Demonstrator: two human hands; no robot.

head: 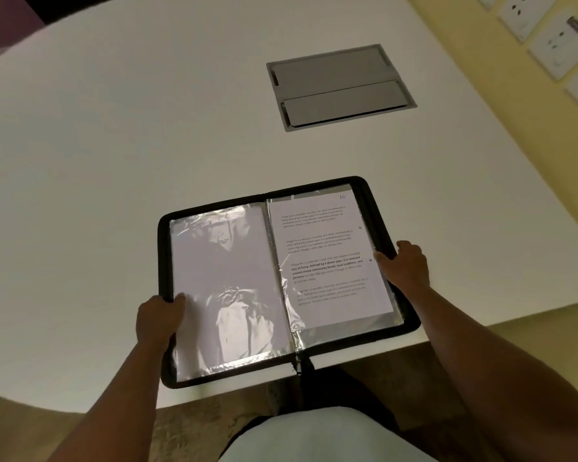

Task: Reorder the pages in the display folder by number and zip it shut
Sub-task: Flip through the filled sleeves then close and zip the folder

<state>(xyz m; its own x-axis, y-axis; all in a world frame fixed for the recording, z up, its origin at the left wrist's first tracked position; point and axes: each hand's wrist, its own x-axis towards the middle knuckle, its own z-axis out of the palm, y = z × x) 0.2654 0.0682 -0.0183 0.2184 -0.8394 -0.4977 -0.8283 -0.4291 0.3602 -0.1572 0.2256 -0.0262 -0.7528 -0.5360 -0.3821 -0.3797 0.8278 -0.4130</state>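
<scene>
The left hand (159, 316) grips the near-left edge of the display folder (374, 195), thumb on the blank left sleeve; the right hand (406, 263) grips its right edge. The folder lies open at the near edge of the white bench (114, 145), printed page (327, 255) on the right, zip pull (298, 365) at the near spine.

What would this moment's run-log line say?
display folder: open flat on table | left hand: grips left edge | right hand: grips right edge | zip: undone
</scene>
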